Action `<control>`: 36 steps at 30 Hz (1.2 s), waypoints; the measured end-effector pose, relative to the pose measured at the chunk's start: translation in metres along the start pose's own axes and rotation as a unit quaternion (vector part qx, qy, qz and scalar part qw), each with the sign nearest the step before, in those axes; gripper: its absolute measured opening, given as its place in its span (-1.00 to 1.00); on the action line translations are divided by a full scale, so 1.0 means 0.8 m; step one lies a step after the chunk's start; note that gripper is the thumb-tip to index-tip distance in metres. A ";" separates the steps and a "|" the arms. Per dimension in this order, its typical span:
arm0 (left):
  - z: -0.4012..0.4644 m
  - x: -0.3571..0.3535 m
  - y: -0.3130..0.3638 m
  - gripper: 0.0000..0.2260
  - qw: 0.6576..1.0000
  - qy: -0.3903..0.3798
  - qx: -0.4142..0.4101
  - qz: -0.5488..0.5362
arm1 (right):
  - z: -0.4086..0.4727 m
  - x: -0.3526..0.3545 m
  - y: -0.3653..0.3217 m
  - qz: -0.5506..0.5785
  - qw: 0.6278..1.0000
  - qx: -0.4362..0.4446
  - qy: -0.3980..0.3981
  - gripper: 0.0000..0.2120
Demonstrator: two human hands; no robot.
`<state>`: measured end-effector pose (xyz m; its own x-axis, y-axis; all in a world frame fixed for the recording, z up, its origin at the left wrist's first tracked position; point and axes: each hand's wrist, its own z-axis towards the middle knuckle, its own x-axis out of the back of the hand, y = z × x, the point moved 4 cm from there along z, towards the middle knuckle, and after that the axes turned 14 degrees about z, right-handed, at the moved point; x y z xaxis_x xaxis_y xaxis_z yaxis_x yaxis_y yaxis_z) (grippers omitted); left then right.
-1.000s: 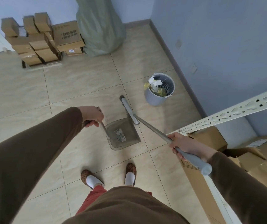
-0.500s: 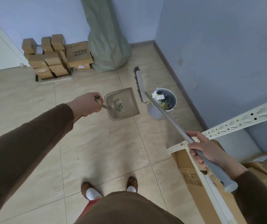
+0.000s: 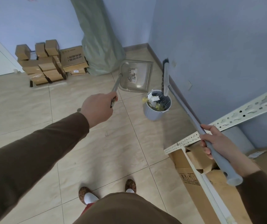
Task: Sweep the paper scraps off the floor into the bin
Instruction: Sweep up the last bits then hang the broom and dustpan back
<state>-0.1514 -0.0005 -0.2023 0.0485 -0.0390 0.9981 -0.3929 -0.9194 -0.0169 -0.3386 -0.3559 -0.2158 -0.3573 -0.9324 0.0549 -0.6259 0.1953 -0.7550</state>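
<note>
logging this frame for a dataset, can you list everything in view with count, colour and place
dustpan: 1, translucent grey, raised beside the bin, paper scraps inside
bin: 1, pale grey, on the floor near the right wall, holding white and yellow scraps
broom: 1, grey, head raised by the wall
cardboard boxes: a stack, brown, far left wall
sack: 1, green, in the corner
metal shelf: 1, cream, right, cartons beneath
slippers: 2, leopard-print, bottom centre
left hand: on the dustpan's handle
right hand: on the broom's handle
</note>
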 end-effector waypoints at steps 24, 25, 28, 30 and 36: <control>-0.010 -0.036 0.052 -0.63 0.948 -0.020 -0.183 0.258 | -0.004 0.025 0.013 0.224 0.972 -0.063 0.017 -0.63; -0.007 -0.030 0.047 -0.64 0.955 -0.014 -0.171 0.241 | -0.005 0.027 0.012 0.234 0.970 -0.064 0.017 -0.62; 0.004 -0.003 0.034 -0.70 0.976 0.000 -0.119 0.181 | -0.007 0.034 0.007 0.269 0.960 -0.070 0.014 -0.60; 0.015 0.016 0.024 -0.76 0.985 0.016 -0.083 0.149 | -0.008 0.036 0.002 0.284 0.956 -0.073 0.003 -0.60; 0.060 0.064 -0.018 -0.75 0.993 0.058 -0.014 0.103 | 0.004 0.020 -0.033 0.317 0.946 -0.065 -0.037 -0.60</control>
<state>-0.0994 -0.0084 -0.1535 -0.1421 -0.1787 0.9736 -0.4084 -0.8854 -0.2221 -0.3252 -0.3770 -0.1971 -0.6426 -0.6335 -0.4310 -0.3839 0.7530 -0.5345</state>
